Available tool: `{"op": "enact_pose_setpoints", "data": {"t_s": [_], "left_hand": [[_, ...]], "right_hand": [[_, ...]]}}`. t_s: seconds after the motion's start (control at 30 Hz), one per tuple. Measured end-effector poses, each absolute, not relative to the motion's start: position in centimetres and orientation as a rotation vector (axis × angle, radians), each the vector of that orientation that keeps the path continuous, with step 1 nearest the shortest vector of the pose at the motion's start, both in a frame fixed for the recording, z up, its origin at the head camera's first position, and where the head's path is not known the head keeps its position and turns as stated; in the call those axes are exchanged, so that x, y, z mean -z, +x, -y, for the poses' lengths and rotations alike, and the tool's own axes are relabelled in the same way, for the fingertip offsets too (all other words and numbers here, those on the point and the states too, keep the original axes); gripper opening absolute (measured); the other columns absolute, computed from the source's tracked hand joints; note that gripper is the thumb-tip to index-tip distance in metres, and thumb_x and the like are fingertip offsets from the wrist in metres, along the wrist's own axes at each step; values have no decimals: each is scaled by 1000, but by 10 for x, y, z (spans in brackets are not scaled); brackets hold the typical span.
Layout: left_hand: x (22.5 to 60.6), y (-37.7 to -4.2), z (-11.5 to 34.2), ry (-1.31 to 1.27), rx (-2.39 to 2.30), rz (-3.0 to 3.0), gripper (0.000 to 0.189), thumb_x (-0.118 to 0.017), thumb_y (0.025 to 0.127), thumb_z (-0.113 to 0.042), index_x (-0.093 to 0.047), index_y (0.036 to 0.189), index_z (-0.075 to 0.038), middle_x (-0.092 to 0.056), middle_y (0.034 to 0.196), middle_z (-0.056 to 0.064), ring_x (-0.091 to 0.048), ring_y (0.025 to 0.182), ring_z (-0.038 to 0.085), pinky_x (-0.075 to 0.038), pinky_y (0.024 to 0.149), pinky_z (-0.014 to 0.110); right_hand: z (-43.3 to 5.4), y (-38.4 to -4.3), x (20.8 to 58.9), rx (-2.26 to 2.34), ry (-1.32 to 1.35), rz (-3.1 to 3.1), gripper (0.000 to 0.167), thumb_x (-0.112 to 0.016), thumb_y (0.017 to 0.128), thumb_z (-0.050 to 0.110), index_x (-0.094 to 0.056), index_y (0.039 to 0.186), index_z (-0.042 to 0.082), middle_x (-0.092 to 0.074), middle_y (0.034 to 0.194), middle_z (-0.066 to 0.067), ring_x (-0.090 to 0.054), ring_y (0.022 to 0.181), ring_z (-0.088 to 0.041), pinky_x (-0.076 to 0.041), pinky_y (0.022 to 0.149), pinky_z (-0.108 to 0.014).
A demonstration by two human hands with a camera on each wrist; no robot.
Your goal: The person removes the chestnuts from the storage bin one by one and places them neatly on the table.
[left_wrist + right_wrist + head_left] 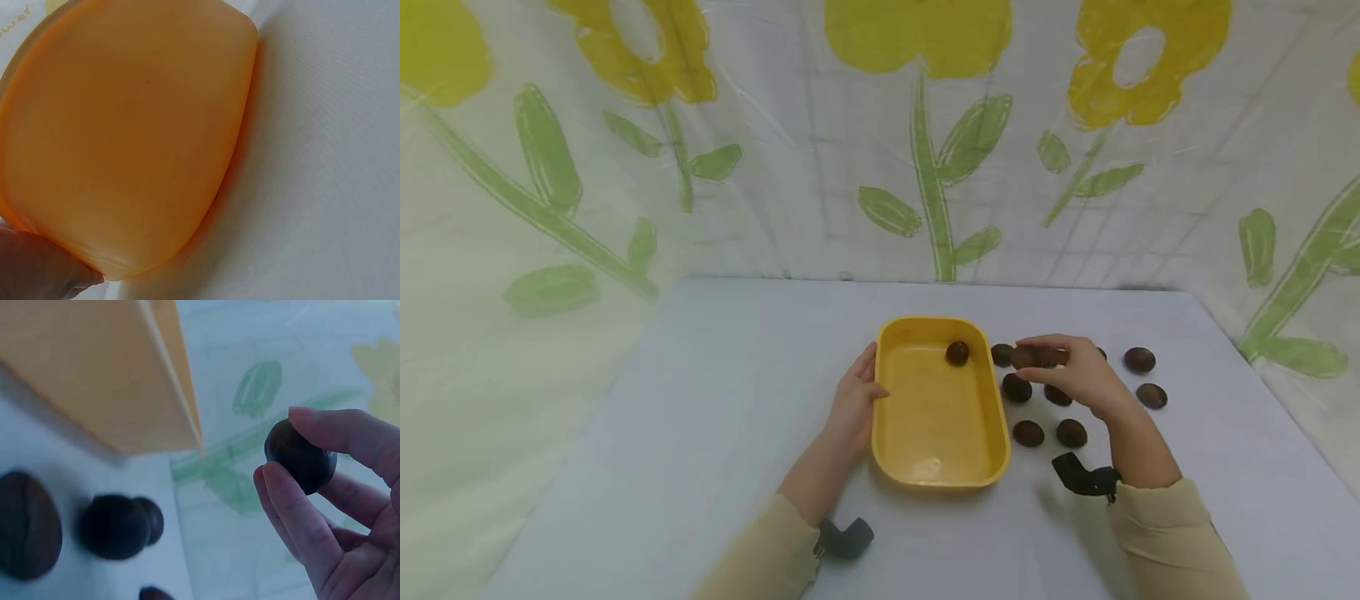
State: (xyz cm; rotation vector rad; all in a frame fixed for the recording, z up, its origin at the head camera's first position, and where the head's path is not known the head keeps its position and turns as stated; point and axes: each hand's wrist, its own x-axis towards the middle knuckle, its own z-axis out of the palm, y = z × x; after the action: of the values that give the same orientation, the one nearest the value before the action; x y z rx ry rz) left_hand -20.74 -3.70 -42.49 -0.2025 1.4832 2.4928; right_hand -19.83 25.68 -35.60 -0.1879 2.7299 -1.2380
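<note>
A yellow rectangular tray [936, 425] with rounded corners stands mid-table, holding one dark brown chestnut [957, 353] near its far right corner. My left hand [852, 404] grips the tray's left side, thumb over the rim and fingers outside. In the left wrist view the tray's outer wall [125, 137] fills much of the picture. Just right of the tray, my right hand [1078, 371] pinches a round chestnut [300, 456] between thumb and fingertips, above the table. Several more chestnuts [1028, 433] lie below and around this hand, some partly hidden by it.
Two chestnuts lie farther right, one at the back [1139, 360] and one with a paler patch [1152, 396]. A white cloth covers the table [730, 400]. Behind it hangs a pale curtain [760, 183] with yellow flowers. Each wrist wears a black mount [847, 539].
</note>
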Motion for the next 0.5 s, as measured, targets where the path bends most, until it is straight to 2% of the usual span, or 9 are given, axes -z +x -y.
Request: {"op": "enact_pose_setpoints", "data": {"t_s": [0.1,0.23,0.3,0.37,0.5], "left_hand": [[425,-208,37,-204,-2488,-1497,83,-36,72,20,-26,148,-12,-19,156,6,-17,144,21,-19,117,38],[424,-208,37,-214,-2485,-1506,83,-36,72,20,-26,148,-13,-20,156,5,-17,144,20,-19,117,37],[424,-208,37,-220,-2480,-1513,83,-36,72,19,-27,147,-14,-20,156,5,-17,144,19,-19,117,36],[425,-208,37,-228,-2476,-1515,83,-36,72,19,-27,147,-14,-21,156,3,-18,144,19,-19,117,36],[425,-209,37,-224,-2474,-1521,82,-36,72,19,-27,147,-14,-21,156,3,-18,144,18,-20,117,36]], "right_hand": [[-271,-188,358,1240,-152,-2749,53,-68,83,31,-56,128,6,-56,128,-19,-54,116,-36,-49,91,-47],[-285,-176,363,1209,-85,-2779,57,-68,82,32,-54,128,3,-53,127,-22,-56,112,-36,-50,89,-47],[-292,-173,367,1201,-59,-2794,58,-69,81,32,-54,128,2,-57,124,-21,-61,106,-26,-51,87,-42],[-300,-169,371,1203,-32,-2801,59,-70,81,33,-54,129,2,-62,118,-17,-63,98,-11,-52,83,-31],[-317,-161,377,1230,9,-2814,59,-70,81,31,-54,128,1,-65,101,11,-52,86,14,-45,74,-15]]}}
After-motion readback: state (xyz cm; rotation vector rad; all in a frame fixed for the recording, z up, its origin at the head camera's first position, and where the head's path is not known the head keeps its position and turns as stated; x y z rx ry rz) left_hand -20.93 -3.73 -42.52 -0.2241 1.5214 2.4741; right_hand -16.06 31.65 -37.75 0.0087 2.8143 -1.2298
